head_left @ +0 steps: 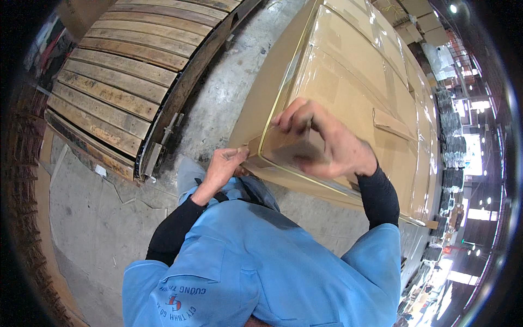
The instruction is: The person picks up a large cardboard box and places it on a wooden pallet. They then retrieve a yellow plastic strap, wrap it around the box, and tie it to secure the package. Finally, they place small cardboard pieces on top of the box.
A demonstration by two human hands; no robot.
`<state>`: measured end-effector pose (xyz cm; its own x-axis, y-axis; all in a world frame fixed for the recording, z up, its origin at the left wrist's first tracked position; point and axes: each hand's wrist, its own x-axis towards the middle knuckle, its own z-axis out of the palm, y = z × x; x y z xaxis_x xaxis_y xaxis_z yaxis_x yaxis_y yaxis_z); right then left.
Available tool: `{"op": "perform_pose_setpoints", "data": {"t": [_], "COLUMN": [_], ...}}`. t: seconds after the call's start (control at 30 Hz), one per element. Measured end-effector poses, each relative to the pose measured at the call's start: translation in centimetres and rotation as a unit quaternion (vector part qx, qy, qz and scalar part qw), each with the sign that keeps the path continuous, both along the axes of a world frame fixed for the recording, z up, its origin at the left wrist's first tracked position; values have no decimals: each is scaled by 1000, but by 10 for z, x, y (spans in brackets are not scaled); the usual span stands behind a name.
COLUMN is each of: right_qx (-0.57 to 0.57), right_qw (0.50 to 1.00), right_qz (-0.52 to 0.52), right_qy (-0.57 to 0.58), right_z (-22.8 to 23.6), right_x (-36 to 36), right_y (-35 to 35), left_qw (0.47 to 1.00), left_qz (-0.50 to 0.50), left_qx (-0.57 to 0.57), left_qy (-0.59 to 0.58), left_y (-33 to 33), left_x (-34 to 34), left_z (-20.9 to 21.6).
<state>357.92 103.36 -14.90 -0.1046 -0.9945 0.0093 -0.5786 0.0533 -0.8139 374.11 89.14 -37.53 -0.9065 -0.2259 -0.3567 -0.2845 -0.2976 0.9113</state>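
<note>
A large brown cardboard box (348, 71) stands before me, its top under shiny clear tape or film. Along its left and near edges runs a thin yellow strap (287, 77), which bends round the near-left corner. At that corner my left hand (222, 168) pinches a small folded piece of cardboard (254, 152); its lower fingers are partly hidden. My right hand (332, 141) hovers over the box top by the same corner, slightly blurred. Its fingers curl with the fingertips close to the strap, and the thumb is apart from them. I see nothing between them.
A slatted wooden platform (120, 82) with a dark metal edge stands to the left. Grey concrete floor (218, 87) shows between it and the box. A raised cardboard strip (393, 124) lies on the box top. More boxes (422, 22) and dark stacks (453, 147) stand farther right.
</note>
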Motion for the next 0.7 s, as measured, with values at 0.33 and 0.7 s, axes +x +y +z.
{"op": "perform_pose_setpoints", "data": {"t": [0.33,0.7], "right_qx": [25,-26], "right_qw": [999,777], "right_qz": [-2,-469], "right_qy": [38,420], "right_z": [10,44], "right_x": [-8,8], "right_y": [-10,-36], "left_qw": [954,964], "left_qz": [-37,-134], "left_qx": [-280,-219], "left_qy": [-97,-67], "left_y": [-105,-199], "left_x": [-1,-24], "left_z": [-48,-76]}}
